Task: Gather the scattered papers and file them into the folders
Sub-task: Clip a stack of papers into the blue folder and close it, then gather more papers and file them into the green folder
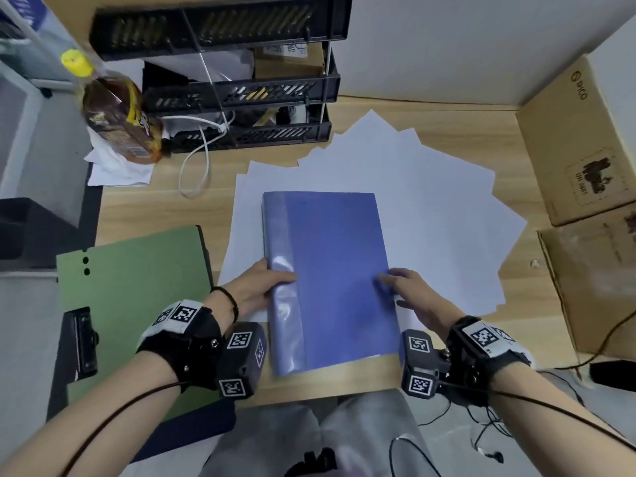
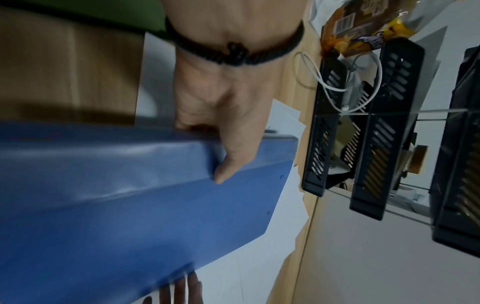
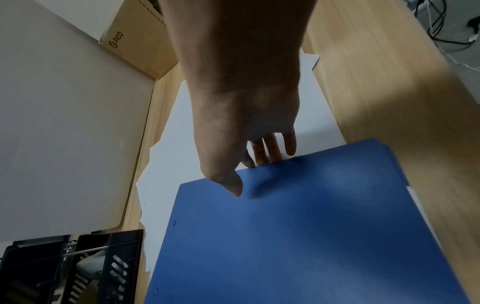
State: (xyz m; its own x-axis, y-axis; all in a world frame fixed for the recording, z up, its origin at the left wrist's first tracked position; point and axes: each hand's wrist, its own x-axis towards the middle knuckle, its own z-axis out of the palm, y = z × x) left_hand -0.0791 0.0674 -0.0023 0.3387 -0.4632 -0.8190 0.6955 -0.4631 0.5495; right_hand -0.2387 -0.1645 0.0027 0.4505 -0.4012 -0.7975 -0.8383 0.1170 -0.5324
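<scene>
Folder: a closed blue plastic folder with a glossy spine strip [image 1: 330, 277] lies on the light wooden desk [image 1: 155, 208], its spine to the left, on top of the fanned white paper sheets [image 1: 430, 201]; in the left wrist view its near part is blurred.
Papers: the loose white sheets spread out from under the folder toward the far right; how many there are cannot be counted, since they overlap and the folder covers their middle.
Left hand: the left hand [image 1: 256, 287] grips the folder's spine edge, thumb on the top cover; in the left wrist view [image 2: 228, 115] the thumb presses the blue cover while the other fingers go below the edge and are hidden.
Right hand: the right hand [image 1: 407, 290] holds the folder's right edge, thumb on top; the right wrist view [image 3: 241, 123] shows the thumb tip on the cover and the fingers [image 3: 272, 150] reaching under the edge, their tips out of sight.
Second folder: a green card folder with 2 punched holes [image 1: 137, 304] lies to the left of the blue one, partly covered by the left wrist and cut off near the desk's near edge.
Far left: a black 3-tier slotted plastic desk tray [image 1: 241, 91], its contents hard to make out, with a white cable [image 1: 199, 160] looping out and a brown drink bottle with a yellow cap [image 1: 113, 108] beside it.
Right: a brown cardboard box [image 1: 578, 139], cut off by the frame edge.
</scene>
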